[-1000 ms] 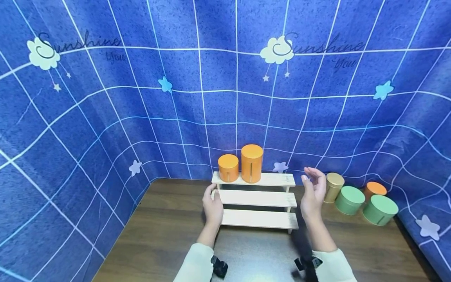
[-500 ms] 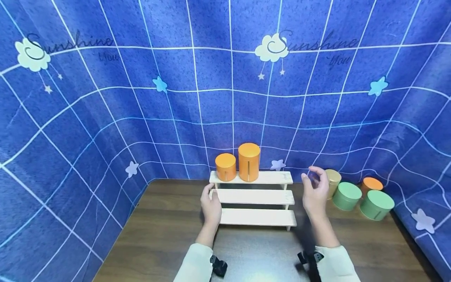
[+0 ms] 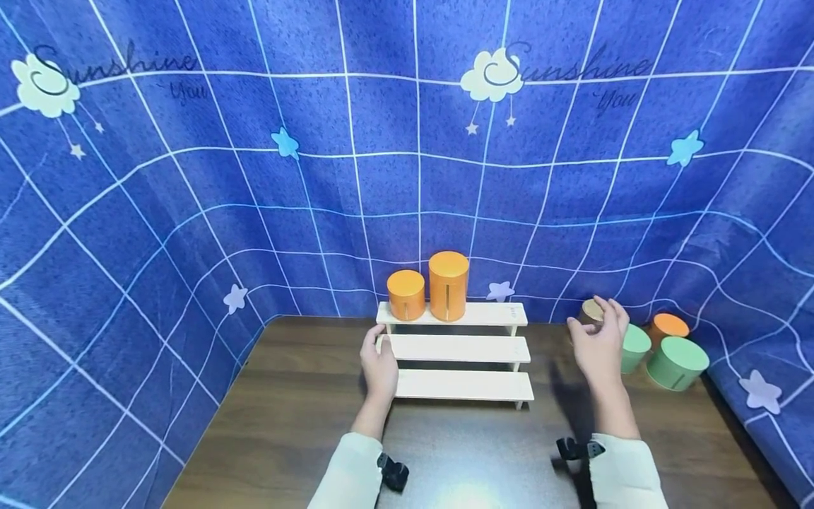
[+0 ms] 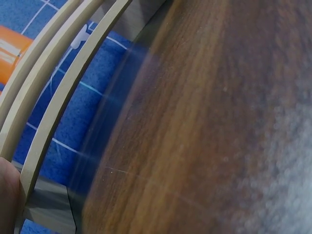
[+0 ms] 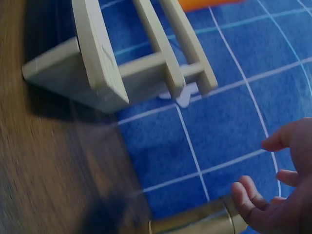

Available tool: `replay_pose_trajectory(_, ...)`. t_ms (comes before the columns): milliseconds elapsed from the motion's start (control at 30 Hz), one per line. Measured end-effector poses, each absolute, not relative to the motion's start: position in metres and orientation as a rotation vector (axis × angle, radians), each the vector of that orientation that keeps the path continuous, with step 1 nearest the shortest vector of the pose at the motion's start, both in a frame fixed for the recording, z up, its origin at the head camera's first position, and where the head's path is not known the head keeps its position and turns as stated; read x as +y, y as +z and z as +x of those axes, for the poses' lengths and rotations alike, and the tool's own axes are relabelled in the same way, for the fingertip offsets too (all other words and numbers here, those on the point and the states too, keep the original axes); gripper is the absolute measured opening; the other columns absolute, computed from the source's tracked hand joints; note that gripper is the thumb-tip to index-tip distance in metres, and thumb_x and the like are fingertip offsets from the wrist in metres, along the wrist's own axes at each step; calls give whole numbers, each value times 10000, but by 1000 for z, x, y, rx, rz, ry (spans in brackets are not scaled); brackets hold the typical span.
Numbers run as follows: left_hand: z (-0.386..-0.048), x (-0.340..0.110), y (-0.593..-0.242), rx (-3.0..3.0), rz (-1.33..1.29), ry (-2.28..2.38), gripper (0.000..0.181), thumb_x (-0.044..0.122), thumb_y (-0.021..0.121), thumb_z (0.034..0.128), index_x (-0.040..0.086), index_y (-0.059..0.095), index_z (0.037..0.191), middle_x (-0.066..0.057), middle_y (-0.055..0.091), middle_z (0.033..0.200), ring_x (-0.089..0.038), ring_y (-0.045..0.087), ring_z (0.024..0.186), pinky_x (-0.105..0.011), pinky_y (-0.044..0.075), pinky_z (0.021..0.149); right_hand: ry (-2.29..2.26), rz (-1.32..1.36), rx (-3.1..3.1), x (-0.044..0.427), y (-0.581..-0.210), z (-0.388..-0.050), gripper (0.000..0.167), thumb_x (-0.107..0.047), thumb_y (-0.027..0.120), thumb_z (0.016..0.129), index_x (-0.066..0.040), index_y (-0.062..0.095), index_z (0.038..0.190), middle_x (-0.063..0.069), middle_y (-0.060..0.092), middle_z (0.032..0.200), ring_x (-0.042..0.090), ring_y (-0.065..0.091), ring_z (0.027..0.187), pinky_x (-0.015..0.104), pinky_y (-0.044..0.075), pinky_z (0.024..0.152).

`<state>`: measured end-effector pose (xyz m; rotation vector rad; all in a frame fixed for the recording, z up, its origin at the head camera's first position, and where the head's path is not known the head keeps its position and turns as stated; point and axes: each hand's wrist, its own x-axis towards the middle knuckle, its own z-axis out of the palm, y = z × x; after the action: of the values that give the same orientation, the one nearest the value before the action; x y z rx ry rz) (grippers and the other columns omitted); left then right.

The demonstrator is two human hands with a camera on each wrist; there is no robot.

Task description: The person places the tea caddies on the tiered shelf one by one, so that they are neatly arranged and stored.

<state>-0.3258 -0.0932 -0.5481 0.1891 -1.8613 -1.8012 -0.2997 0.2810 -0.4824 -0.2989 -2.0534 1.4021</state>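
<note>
Left hand [image 3: 380, 371] grips the left end of the rack [image 3: 461, 385]; thumb against a board edge in the left wrist view. Beyond this hand and to its right, on the top step: short orange tin [image 3: 405, 300], then tall orange tin [image 3: 448, 290]. Right hand [image 3: 600, 350]: fingers bent, thumb apart from them, not closed on anything. Gold tin [image 3: 592, 312] just past its thumb and fingers, partly hidden; contact cannot be told. Immediately right of this hand: near green tin [image 3: 636, 347]. Farther right: far green tin [image 3: 677, 364], third orange tin [image 3: 669, 325] behind it.
</note>
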Motion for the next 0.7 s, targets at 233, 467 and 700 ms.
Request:
replay_pose_trajectory(233, -327, -94, -544, -1858, 190, -1810, 312, 5, 548, 1026, 2, 664, 1316, -198, 681, 1389, -340, 587, 1374, -537, 419, 1199, 1288, -346, -2257, 299, -486, -301, 746, -141, 729, 931, -8, 414, 1595, 250, 134, 1735, -149, 489, 714, -8, 394, 706)
replay_pose_trajectory(467, -326, -93, -546, -1862, 197, -1798, 318, -19, 547, 1018, -3, 666, 1313, -204, 685, 1379, -350, 593, 1362, -545, 424, 1188, 1249, -345, -2392, 303, -495, -301, 745, -132, 719, 937, 71, 391, 1574, 302, 16, 1751, 479, 544, 1282, 542, 418, 1155)
replay_pose_trajectory(700, -326, -93, -547, -1858, 207, -1800, 313, -28, 552, 1017, -1, 674, 1303, -211, 693, 1363, -356, 602, 1346, -545, 428, 1183, 1254, -293, -2301, 309, -507, -304, 608, -4, 724, 897, 113, 472, 1437, 369, 128, 1705, 547, 350, 1503, 593, 326, 1243)
